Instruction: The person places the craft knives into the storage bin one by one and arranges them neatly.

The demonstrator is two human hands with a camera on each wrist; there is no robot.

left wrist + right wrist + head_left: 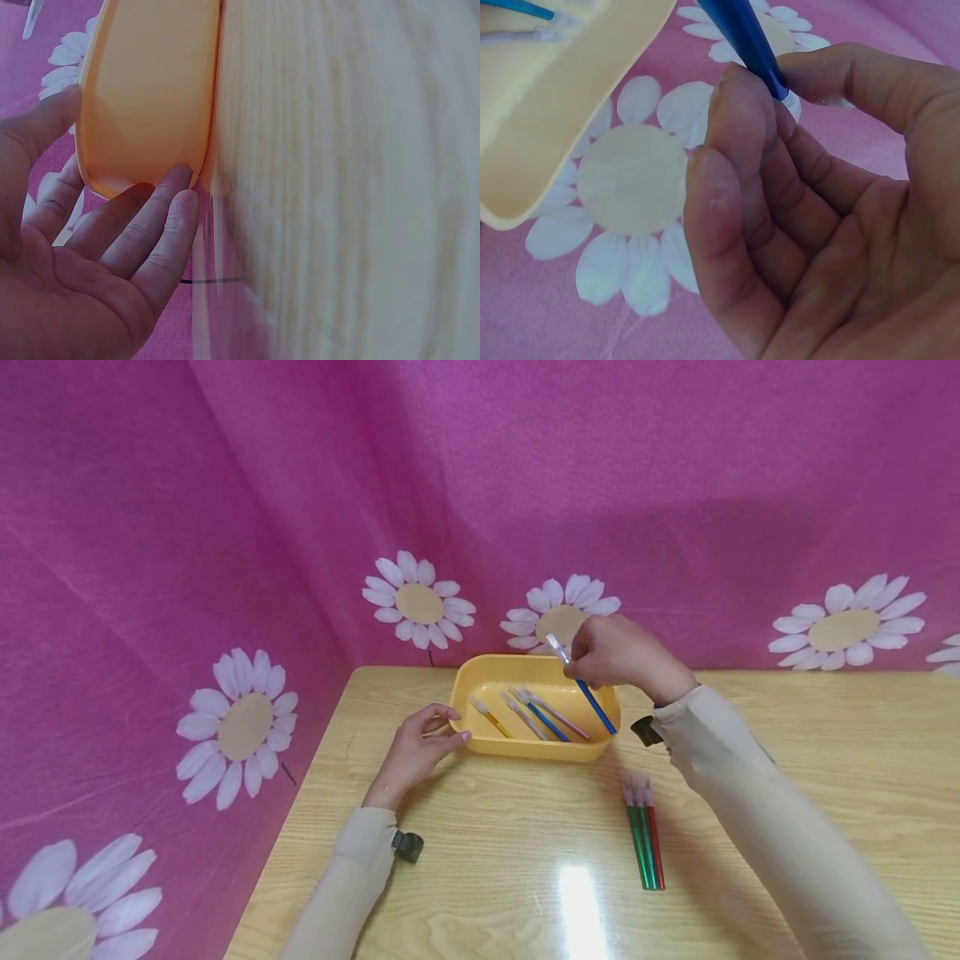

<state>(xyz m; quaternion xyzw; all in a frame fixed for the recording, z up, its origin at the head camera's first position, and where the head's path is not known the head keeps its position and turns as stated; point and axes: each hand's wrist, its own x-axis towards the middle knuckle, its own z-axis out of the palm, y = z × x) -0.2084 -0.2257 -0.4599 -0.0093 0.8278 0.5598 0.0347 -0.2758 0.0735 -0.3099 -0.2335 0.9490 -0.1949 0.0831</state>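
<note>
The yellow tray point(525, 748) stands near the back edge of the desk point(480, 860), which stretches on to the tray's right. Left grip point(417, 750), fingers apart, touches its left end; right grip point(618, 652) pinches a blue stick point(595, 703) over its right end.

Head cam is set above desk point(480, 877), aimed fwd & down; L hand point(420, 747), R hand point(618, 652) & container point(536, 749) are taken in, w/ pink cloth point(637, 468) behind. L wrist view is rolled sideways; container is seen v. close past L hand. R wrist cam is set near R hand, cloth faced. Container is shared by all 3; blue brush point(597, 708) by head & R wrist only.
</note>
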